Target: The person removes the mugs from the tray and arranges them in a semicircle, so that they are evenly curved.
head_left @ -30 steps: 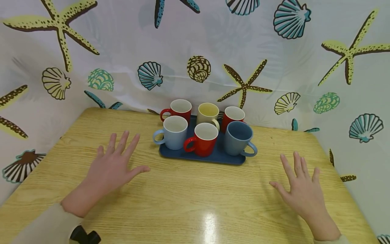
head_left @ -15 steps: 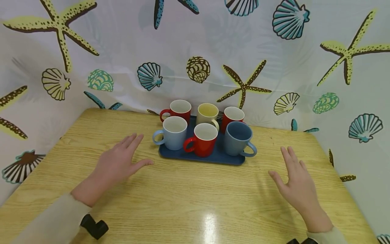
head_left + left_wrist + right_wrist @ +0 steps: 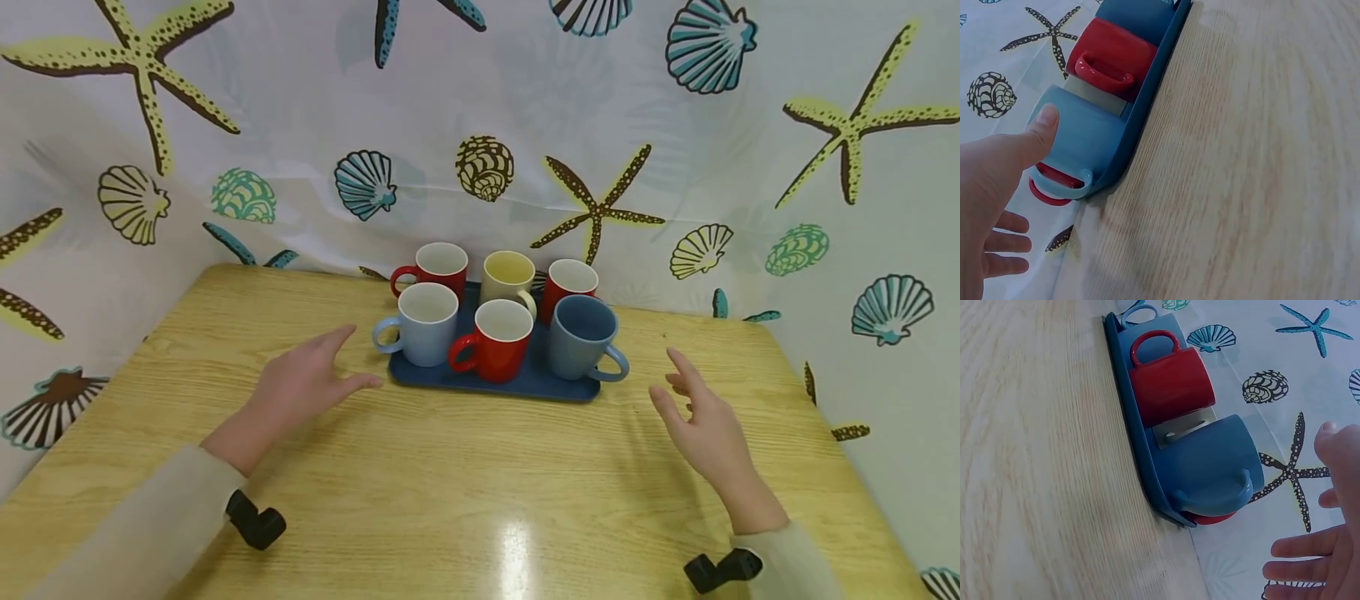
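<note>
Several mugs stand upright in two rows on a dark blue tray (image 3: 551,388). In front are a light blue mug (image 3: 429,332), a red mug (image 3: 502,353) and a darker blue mug (image 3: 576,348). Behind them are a red mug (image 3: 448,280), a cream mug (image 3: 501,288) and another red mug (image 3: 553,295), partly hidden. My left hand (image 3: 300,383) hovers left of the light blue mug, thumb and fingers apart, holding nothing. On the other side, my right hand (image 3: 708,433) is held over the table, right of the darker blue mug's handle, also holding nothing.
The tray lies toward the back of a wooden table (image 3: 450,483). A white curtain (image 3: 300,100) printed with shells and starfish hangs behind it and along both sides. Each sleeve carries a black wrist device, left (image 3: 257,521) and right (image 3: 723,571).
Both hands have moved inward and forward, toward the tray's two ends. They have turned from palm-down with spread fingers to thumb and fingers facing the tray. The mugs and tray stay put.
</note>
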